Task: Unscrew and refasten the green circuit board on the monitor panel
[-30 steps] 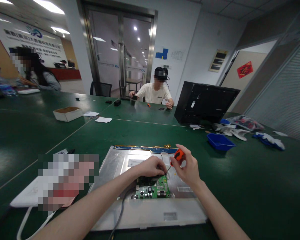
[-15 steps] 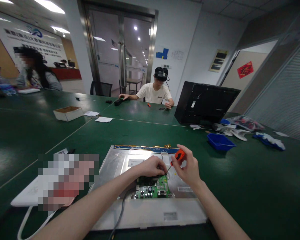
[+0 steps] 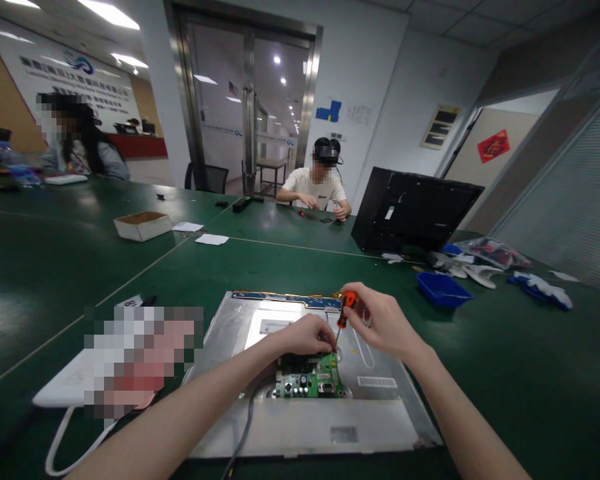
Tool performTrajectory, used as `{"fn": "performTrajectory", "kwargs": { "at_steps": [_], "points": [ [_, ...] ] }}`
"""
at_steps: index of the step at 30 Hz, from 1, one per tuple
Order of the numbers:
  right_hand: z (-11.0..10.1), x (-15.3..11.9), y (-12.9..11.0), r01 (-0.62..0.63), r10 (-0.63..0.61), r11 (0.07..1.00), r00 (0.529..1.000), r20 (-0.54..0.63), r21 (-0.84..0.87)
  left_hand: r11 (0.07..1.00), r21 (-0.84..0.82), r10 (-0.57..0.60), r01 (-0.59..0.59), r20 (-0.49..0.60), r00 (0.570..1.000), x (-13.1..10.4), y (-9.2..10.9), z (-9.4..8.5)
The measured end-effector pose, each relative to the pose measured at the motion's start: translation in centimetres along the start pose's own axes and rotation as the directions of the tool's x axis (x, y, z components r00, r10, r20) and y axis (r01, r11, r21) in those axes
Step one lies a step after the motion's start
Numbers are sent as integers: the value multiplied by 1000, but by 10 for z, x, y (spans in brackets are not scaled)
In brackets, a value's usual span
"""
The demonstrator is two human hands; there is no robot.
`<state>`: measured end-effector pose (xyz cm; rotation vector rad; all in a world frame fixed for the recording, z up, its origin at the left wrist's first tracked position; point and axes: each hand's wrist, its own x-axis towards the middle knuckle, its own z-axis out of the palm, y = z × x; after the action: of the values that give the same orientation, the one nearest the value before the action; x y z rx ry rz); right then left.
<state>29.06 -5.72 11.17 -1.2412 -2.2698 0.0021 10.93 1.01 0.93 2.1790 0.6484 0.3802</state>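
A silver display panel [image 3: 380, 427] lies face down in front of me, with a green circuit board [image 3: 310, 381] at its middle and a blue board strip [image 3: 285, 298] along its far edge. My right hand [image 3: 380, 317] is closed around the handle of a red and black screwdriver [image 3: 349, 308]. The shaft points down, almost upright, to the board's upper right corner. Close by the tip, my left hand [image 3: 307, 335] has its fingers curled together at the board's far edge. Whatever those fingers pinch is hidden. A grey cable [image 3: 247, 423] runs from the board toward me.
To the left lies a white device [image 3: 63, 383] with a white cord. Farther off stand an open box [image 3: 143, 228], a blue tray [image 3: 443, 290], a black monitor [image 3: 415, 210] and gloves [image 3: 540, 290]. A co-worker [image 3: 317, 180] sits across the green table [image 3: 260, 267].
The screwdriver has swung more upright, and my right hand has turned around its handle. My left hand stays at the board. Across the table, the co-worker has drawn one hand back from a black object.
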Motion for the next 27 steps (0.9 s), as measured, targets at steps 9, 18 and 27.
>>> {"fn": "performTrajectory", "kwargs": {
  "at_steps": [9,18,27],
  "points": [
    [-31,37,-28,-44,173,909,945,278,-415,1000,2,4,-4,-17,1000,-2,2,0],
    [-32,25,-19,9,58,982,937,344,-189,1000,-24,11,-11,-11,1000,-1,2,0],
    [-29,28,-22,-52,168,930,940,296,-363,999,-31,9,-9,-23,1000,0,0,2]
  ]
}}
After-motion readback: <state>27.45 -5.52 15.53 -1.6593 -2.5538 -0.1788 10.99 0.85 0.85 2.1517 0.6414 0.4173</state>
